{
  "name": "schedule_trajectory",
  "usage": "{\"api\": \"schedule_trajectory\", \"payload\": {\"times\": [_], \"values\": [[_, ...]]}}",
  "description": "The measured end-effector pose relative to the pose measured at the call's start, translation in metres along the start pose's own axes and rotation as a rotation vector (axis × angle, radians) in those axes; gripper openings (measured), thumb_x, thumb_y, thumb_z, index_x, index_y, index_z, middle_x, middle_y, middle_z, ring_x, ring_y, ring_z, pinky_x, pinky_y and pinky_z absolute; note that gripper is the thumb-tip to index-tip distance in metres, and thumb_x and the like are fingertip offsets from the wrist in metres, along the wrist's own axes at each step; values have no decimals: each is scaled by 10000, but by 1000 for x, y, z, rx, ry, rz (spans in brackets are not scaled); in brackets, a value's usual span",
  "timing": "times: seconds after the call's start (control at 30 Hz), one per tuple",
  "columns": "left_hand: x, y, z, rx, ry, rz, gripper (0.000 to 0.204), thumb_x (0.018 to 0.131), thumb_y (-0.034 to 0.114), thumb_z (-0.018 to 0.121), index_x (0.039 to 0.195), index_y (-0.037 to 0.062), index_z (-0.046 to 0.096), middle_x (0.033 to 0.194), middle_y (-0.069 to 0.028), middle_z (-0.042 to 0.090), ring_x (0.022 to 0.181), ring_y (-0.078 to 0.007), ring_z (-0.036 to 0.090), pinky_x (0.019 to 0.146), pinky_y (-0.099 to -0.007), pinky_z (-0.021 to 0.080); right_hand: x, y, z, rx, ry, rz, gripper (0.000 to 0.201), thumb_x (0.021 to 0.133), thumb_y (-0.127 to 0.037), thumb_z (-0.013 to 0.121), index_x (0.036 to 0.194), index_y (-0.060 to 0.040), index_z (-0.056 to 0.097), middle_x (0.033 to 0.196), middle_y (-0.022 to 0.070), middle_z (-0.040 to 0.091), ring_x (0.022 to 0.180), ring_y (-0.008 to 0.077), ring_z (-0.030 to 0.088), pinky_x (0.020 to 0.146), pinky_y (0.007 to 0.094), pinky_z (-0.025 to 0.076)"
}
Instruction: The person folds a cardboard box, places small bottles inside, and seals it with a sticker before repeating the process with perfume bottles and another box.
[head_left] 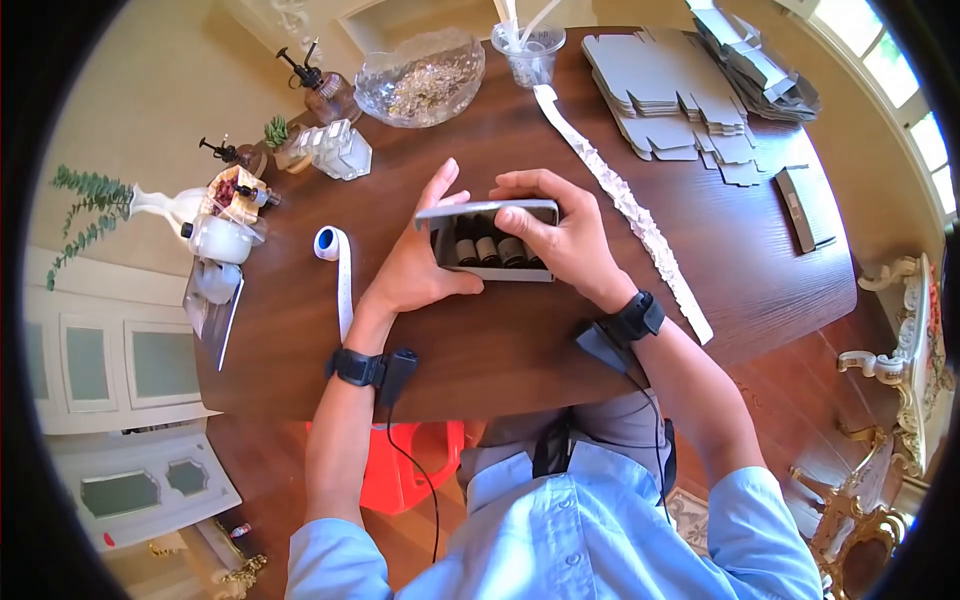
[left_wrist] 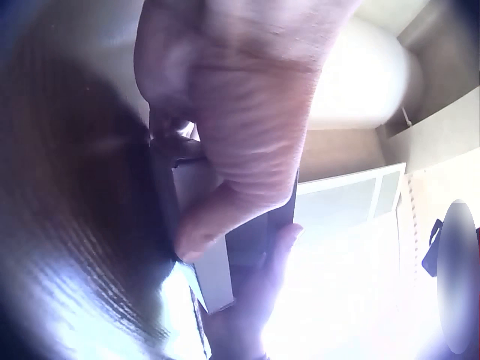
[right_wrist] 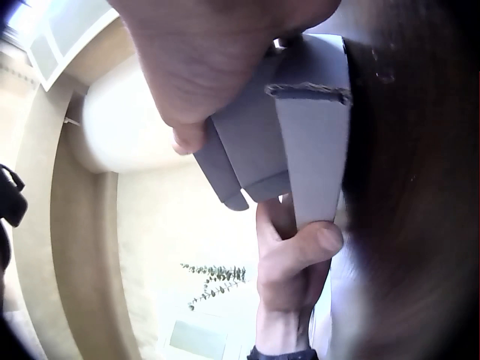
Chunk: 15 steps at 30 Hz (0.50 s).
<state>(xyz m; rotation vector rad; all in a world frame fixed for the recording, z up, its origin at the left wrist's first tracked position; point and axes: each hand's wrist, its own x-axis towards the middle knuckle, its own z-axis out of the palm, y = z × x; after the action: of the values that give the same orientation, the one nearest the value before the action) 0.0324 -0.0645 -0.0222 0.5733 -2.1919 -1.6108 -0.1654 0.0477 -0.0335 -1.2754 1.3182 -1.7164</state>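
Observation:
A small grey cardboard box [head_left: 512, 274] is held up over the table, its lid [head_left: 462, 209] raised and its front towards the body. Inside stand several small dark bottles [head_left: 486, 250] with pale labels. My left hand [head_left: 408, 265] grips the left end, thumb along the lower front edge. From the right, my right hand [head_left: 578, 236] holds the lid, with its thumb over the lid's edge and its fingers behind. In the right wrist view, the box's grey side wall [right_wrist: 315, 157] and the left thumb pressed against it show. The left wrist view is partly glared out.
A label roll [head_left: 328, 242] with a trailing strip lies left on the wooden table [head_left: 450, 370]. A crumpled white paper strip [head_left: 630, 210] runs along the right. Behind stand a glass bowl [head_left: 420, 80] and plastic cup [head_left: 530, 60]; flat grey cartons [head_left: 650, 75] are stacked far right.

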Motion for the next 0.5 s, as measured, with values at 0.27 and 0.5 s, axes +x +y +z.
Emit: {"api": "schedule_trajectory", "payload": {"times": [0.27, 0.5], "values": [[-26, 10, 17, 470, 366, 61, 928, 759, -52, 756, 1589, 58, 356, 1517, -153, 515, 1392, -281, 531, 1112, -388, 465, 5, 16, -10, -200, 192, 43, 329, 1054, -280, 633, 991, 39, 679, 671, 5, 527, 669, 97, 429, 586, 309, 405], [-12, 43, 42, 870, 397, -10, 287, 873, 153, 731, 1139, 46, 735, 1064, -156, 737, 797, -320, 730, 719, -417, 581, 6, 22, -3, -115, 263, 83, 332, 1065, -271, 604, 915, 22, 645, 658, -20, 457, 666, 78, 398, 569, 308, 367]]}}
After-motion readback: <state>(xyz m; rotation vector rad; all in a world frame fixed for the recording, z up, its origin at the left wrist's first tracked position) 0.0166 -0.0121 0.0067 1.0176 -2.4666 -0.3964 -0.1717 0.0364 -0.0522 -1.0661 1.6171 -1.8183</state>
